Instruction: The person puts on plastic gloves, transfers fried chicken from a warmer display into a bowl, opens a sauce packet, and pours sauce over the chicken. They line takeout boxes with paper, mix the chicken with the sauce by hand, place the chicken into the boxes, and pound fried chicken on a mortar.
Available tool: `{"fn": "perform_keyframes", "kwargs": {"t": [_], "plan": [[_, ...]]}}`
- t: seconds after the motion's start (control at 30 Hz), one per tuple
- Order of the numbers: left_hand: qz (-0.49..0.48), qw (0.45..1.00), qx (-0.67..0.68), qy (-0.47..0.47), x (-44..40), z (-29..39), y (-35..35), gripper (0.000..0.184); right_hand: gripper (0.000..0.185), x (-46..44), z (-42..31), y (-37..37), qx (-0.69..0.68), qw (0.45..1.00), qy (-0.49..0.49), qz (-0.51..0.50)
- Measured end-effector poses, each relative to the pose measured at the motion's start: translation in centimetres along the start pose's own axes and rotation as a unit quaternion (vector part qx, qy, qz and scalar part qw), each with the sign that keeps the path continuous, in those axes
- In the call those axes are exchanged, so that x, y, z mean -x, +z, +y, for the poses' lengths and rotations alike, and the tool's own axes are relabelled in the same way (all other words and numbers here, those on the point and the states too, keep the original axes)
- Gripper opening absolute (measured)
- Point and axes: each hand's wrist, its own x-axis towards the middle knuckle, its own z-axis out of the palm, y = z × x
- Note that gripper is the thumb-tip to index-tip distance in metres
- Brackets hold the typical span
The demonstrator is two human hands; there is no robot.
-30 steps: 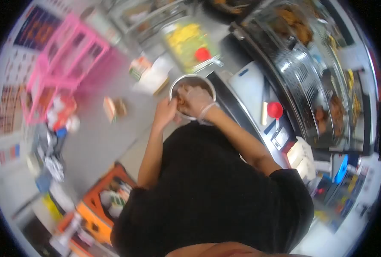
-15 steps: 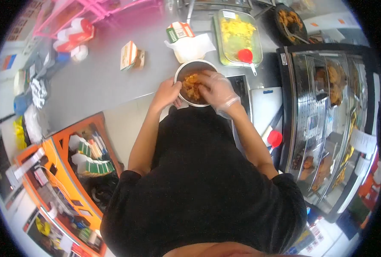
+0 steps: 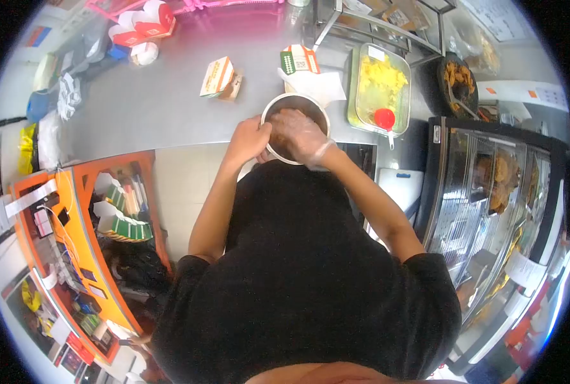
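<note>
A round metal bowl (image 3: 326, 121) with a pale rim is held at the counter's front edge, close to my black shirt. My left hand (image 3: 251, 137) is bare and closed on the bowl's left rim, thumb on top. Inside the bowl is my right hand (image 3: 301, 136), in a clear plastic glove, its fingers smeared by motion. They cover most of the brown food in there. Just beyond the bowl lies a sheet of white paper (image 3: 326, 86), beside a green, white and orange carton (image 3: 299, 59).
Left of that stands another open carton (image 3: 221, 78). To the right, a clear tray (image 3: 405, 96) contains yellow food and a red scoop (image 3: 385, 118). A dark pan (image 3: 448, 96) sits at the back right, above a glass display cabinet (image 3: 435, 173). An orange shelf unit (image 3: 93, 237) is at left.
My view has shifted, so the counter items appear farther right and lower. My gloved right hand has moved deeper and leftward in the bowl, covering the food. My left hand keeps its hold.
</note>
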Motion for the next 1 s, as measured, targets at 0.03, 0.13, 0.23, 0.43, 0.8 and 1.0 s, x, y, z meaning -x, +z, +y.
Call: {"fn": "perform_keyframes", "kwargs": {"t": [0.03, 0.13, 0.23, 0.43, 0.8, 1.0], "plan": [[0.005, 1.0, -0.001, 0.0, 0.1, 0.7, -0.6, 0.04, 0.032, -0.2, -0.3, -1.1, -0.026, 0.999, -0.017, -0.042], [0.019, 1.0, 0.005, -0.016, 0.6, 1.7, -1.7, 0.041, 0.039, -1.3, 0.3, -6.0, -0.068, 0.992, -0.09, -0.06], [0.025, 0.999, 0.027, -0.016, 1.2, 3.0, -1.7, 0.04, 0.035, -2.4, -0.1, -7.8, -0.038, 0.991, 0.091, -0.091], [0.047, 0.997, 0.056, 0.002, 0.1, 3.7, -0.2, 0.04, 0.035, -4.2, 2.1, -5.0, -0.039, 0.991, -0.003, -0.125], [0.069, 0.996, 0.039, -0.029, -1.8, 3.8, -2.3, 0.037, 0.041, -6.7, 3.7, -10.1, -0.034, 0.971, -0.099, -0.215], [0.09, 0.99, 0.107, -0.028, -1.9, 5.6, -1.4, 0.035, 0.048, -7.1, 2.2, -7.2, 0.028, 0.993, 0.066, -0.097]]}}
